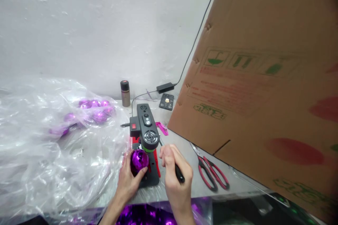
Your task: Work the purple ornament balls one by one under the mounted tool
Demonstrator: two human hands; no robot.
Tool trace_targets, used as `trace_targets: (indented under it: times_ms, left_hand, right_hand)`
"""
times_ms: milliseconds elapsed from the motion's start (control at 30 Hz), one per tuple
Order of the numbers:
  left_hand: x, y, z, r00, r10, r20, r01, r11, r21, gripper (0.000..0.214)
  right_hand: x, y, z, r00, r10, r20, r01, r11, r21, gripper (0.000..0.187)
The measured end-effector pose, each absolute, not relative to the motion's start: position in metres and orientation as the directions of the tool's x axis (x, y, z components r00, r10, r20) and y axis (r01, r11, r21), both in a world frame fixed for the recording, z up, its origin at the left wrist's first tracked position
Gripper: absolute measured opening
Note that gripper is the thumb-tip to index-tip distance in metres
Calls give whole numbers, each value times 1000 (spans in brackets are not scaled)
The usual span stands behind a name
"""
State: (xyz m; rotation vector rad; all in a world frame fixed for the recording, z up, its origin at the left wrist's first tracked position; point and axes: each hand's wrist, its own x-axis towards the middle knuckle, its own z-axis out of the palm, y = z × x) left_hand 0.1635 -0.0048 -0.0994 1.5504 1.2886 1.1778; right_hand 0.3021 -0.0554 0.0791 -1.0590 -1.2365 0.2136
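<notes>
My left hand is wrapped round a shiny purple ball and holds it on the base of a small black and red machine, under the machine's round head. My right hand is closed on the machine's black lever handle, just right of the base.
A clear plastic bag with several purple balls lies at the left. Red-handled scissors lie at the right, under a big leaning cardboard box. A small bottle, a power adapter and a remote sit by the wall. More purple balls lie below.
</notes>
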Motion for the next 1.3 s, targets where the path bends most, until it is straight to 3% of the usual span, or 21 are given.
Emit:
trace_targets:
  times_ms: [300, 433, 633, 1300]
  left_hand:
    - [181, -13, -103, 48, 940, 337, 404, -326, 854, 70]
    - [191, -12, -105, 29, 956, 293, 340, -285, 896, 72]
    - [189, -9, -95, 157, 976, 147, 186, -176, 967, 75]
    - [183, -6, -100, 120, 989, 91, 209, -114, 971, 82]
  right_hand:
    - [302, -57, 76, 379, 640, 668, 390, 544, -743, 37]
    - [303, -58, 72, 378, 651, 658, 387, 534, -752, 36]
    - [304, -57, 70, 369, 662, 652, 379, 534, -756, 35]
    - [304, -59, 62, 409, 696, 591, 341, 484, -806, 38]
